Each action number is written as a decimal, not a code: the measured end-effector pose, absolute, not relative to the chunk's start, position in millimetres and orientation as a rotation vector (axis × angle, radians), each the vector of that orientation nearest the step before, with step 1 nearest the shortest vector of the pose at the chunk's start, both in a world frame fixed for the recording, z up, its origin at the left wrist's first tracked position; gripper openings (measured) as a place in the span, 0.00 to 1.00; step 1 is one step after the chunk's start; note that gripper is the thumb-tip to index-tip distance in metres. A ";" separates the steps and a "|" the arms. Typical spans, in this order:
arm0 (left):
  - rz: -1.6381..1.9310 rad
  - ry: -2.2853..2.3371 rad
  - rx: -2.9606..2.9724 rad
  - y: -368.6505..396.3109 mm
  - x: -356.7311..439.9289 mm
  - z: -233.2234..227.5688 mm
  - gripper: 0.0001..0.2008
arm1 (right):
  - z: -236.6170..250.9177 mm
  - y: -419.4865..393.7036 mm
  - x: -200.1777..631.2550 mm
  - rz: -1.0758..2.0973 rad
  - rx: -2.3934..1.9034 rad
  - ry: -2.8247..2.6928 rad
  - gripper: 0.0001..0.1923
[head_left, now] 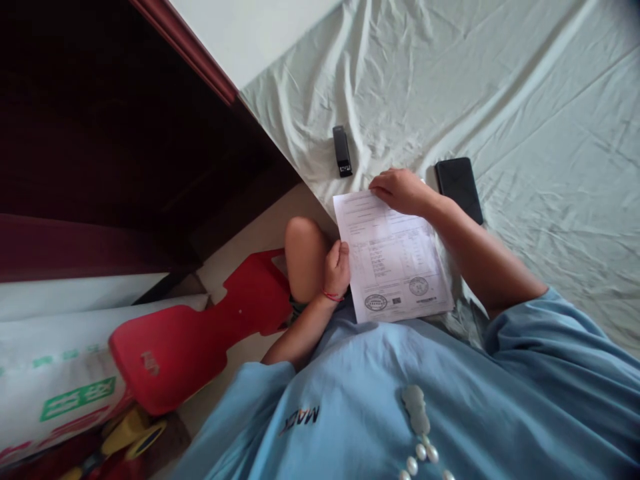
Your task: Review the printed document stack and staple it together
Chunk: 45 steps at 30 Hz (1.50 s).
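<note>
A printed paper [387, 260] with a table of text and two round stamps lies over my lap, at the edge of the bed. My left hand [337, 270] grips its left edge, thumb on top, with a red string around the wrist. At the top edge, my right hand [403, 191] is closed on the paper with bent fingers; its fingertips are partly hidden. A black stapler [343, 151] rests on the sheet just beyond the paper. To the right, near my right forearm, lies a black phone or flat case [459, 189].
A wrinkled pale bedsheet [540, 133] spreads ahead and right. Dark red wooden furniture [225, 87] borders it at left. Below left are a red plastic seat [170, 353], a white printed sack [55, 373] and a yellow object [127, 430] on the floor.
</note>
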State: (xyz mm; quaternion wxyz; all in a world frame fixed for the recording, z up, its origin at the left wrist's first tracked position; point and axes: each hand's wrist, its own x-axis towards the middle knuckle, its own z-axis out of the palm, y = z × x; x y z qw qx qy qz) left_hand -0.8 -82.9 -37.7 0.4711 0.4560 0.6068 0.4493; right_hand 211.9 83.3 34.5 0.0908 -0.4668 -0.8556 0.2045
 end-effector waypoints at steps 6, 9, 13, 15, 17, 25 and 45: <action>1.127 1.465 1.131 -69.0 -7.8 -34.2 0.30 | 47.6 79.9 211.3 0.669 -1.335 -2.564 0.19; 1.192 1.479 1.177 -48.1 -12.6 -26.2 0.31 | 50.5 80.3 211.4 0.674 -1.295 -2.567 0.19; 1.244 1.476 1.184 -17.1 -15.1 -15.9 0.32 | 53.9 79.6 211.4 0.679 -1.275 -2.578 0.20; 1.249 1.460 1.180 -6.7 -14.7 -13.2 0.32 | 55.6 79.2 212.0 0.685 -1.269 -2.579 0.20; 1.250 1.455 1.181 -1.3 -13.7 -12.4 0.32 | 56.4 79.1 213.1 0.683 -1.270 -2.586 0.20; 1.308 1.468 1.341 0.0 -10.8 -16.6 0.31 | 49.8 70.5 200.4 0.529 -1.215 -2.502 0.21; 1.369 1.484 1.484 1.2 -6.8 -14.6 0.32 | 52.6 55.1 155.6 0.441 -1.000 -2.505 0.19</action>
